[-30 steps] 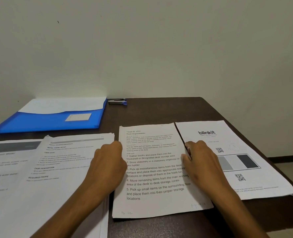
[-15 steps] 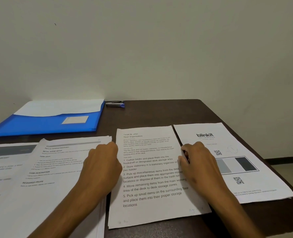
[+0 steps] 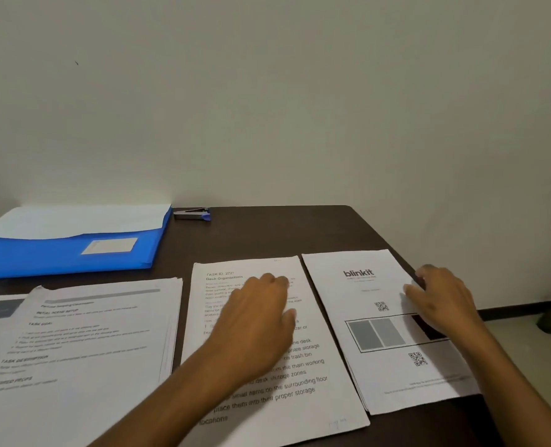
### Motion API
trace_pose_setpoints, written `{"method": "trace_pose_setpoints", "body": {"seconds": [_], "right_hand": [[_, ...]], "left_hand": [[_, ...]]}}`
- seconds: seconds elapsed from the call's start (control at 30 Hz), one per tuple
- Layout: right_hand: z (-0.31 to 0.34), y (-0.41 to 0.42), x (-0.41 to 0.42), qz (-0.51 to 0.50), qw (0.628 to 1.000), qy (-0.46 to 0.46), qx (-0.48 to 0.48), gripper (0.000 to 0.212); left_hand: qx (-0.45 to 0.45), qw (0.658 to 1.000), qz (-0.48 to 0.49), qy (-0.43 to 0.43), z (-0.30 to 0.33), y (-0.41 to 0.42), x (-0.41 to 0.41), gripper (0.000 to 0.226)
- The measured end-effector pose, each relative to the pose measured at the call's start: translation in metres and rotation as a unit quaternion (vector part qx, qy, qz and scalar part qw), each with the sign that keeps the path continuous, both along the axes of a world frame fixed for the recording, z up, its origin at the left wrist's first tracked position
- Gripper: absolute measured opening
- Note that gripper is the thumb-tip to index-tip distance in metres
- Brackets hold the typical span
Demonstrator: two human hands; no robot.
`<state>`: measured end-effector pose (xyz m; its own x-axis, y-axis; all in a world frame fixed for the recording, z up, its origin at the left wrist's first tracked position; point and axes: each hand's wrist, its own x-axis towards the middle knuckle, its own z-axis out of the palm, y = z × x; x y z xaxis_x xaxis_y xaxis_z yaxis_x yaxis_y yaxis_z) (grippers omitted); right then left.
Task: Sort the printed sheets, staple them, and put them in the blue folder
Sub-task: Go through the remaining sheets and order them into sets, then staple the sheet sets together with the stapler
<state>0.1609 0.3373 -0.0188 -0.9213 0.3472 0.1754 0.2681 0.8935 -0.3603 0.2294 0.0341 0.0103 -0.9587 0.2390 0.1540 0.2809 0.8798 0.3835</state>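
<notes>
You are resting your left hand (image 3: 258,321) knuckles-up on the middle "Desk Organization" sheet (image 3: 284,375), fingers loosely bent, grasping nothing. Your right hand (image 3: 442,301) is lying on the "blinkit" sheets (image 3: 380,324), fingers curled at their right edge; whether they are pinching paper cannot be told. Both piles are lying with long axes running away from you, headings at the far end. The left stack (image 3: 90,343) is sitting alongside. The blue folder (image 3: 58,256) is lying far left, long axis crosswise, with the stapler (image 3: 192,213) just beside it on the dark table (image 3: 267,233).
</notes>
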Motion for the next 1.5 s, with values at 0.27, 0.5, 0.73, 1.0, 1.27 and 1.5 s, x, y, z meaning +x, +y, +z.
{"method": "trace_pose_setpoints", "body": {"seconds": [0.27, 0.5, 0.73, 1.0, 1.27, 1.5], "right_hand": [[-0.007, 0.018, 0.011, -0.002, 1.0, 0.018, -0.026, 0.018], [-0.01, 0.017, 0.012, 0.01, 0.998, 0.04, -0.055, 0.029], [-0.008, 0.017, 0.012, 0.014, 0.997, 0.043, -0.06, 0.028], [-0.01, 0.018, 0.012, 0.018, 0.997, 0.044, -0.06, 0.025], [-0.002, -0.001, 0.016, 0.012, 0.998, 0.056, -0.031, 0.029], [0.006, -0.088, 0.045, 0.142, 0.982, 0.081, -0.099, 0.038]], "left_hand": [[-0.079, 0.994, -0.075, 0.003, -0.018, 0.031, -0.012, 0.031], [-0.09, 0.992, -0.088, 0.029, -0.03, 0.039, -0.015, 0.033], [-0.101, 0.99, -0.086, 0.044, -0.036, 0.044, -0.019, 0.027], [-0.098, 0.991, -0.079, 0.044, -0.038, 0.051, -0.017, 0.015], [0.036, 0.996, -0.079, 0.02, -0.016, 0.007, -0.013, 0.035], [0.055, 0.985, 0.163, 0.018, -0.009, -0.086, 0.003, 0.031]]}}
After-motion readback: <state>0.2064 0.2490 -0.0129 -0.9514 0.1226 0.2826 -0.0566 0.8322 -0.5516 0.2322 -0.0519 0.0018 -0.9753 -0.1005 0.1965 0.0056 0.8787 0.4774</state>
